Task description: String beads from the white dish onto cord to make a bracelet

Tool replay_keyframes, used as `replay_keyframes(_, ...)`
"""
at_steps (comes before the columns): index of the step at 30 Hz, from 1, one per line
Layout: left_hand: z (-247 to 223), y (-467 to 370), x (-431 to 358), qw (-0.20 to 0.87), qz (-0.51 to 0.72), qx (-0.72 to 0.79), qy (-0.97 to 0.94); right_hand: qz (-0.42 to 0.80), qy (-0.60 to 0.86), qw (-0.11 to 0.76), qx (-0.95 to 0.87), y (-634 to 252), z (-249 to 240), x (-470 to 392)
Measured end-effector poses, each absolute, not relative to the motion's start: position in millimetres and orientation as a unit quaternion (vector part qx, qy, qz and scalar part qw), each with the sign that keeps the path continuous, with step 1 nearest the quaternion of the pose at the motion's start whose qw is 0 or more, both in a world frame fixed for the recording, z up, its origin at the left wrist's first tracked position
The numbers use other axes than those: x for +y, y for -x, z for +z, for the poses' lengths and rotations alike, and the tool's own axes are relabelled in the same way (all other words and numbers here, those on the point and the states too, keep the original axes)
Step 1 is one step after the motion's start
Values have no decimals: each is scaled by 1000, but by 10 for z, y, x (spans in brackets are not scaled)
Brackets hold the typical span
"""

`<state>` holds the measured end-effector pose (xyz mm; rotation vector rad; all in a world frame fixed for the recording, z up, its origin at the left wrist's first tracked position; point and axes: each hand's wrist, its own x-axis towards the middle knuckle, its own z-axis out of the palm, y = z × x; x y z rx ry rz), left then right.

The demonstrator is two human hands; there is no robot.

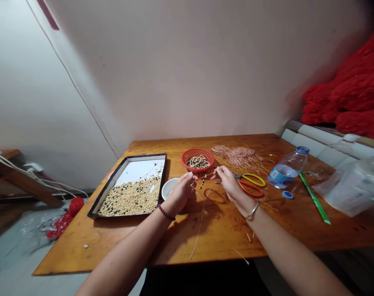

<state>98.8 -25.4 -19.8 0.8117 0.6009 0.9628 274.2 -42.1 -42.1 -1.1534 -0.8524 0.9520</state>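
Over the middle of the wooden table, my left hand pinches one end of a thin pink cord. My right hand pinches the same cord a short way to the right. Between my hands hangs a short row of dark, light and green beads, and a loose cord tail trails down toward the table's front edge. Just behind my hands is a red basket holding strung beads. A white bowl stands beside my left hand, partly covered by it.
A black-edged tray of cream and dark beads lies left. Pink cord is heaped behind my right hand. Scissors, a water bottle, its blue cap, a green strip and a plastic bag lie right.
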Motion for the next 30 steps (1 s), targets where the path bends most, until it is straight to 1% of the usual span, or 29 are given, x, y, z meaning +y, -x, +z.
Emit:
replay_keyframes(7, -178, -994, -288, 739, 448, 314, -392, 370, 511, 670, -392, -2738, -398, -440)
replay_keyframes(10, -176, -985, -296, 736, 437, 333, -394, 377, 500, 680, -382, -2734, -386, -449)
replay_keyframes(12, -180, -974, -278, 737, 436, 334, -394, 432, 470, 677, -368, -2739, -376, -461)
replay_keyframes(14, -181, -958, -243, 748, 446, 328, -366, 528, 409, 664, -336, -2750, -365, -473)
replay_keyframes(18, -173, -927, -165, 810, 456, 282, -237, 725, 251, 608, -205, -2772, -341, -490)
replay_keyframes(21, -198, -927, -148, 838, 436, 249, -213, 781, 174, 587, -122, -2776, -310, -515)
replay_keyframes(24, -256, -953, -168, 850, 408, 233, -237, 795, 138, 582, -97, -2788, -268, -544)
replay_keyframes(26, -289, -973, -182, 851, 404, 232, -242, 787, 127, 590, -125, -2799, -246, -554)
replay_keyframes(28, -306, -986, -187, 843, 416, 240, -240, 766, 151, 595, -190, -2800, -235, -556)
replay_keyframes(30, -307, -990, -187, 835, 430, 245, -239, 721, 223, 595, -278, -2781, -239, -553)
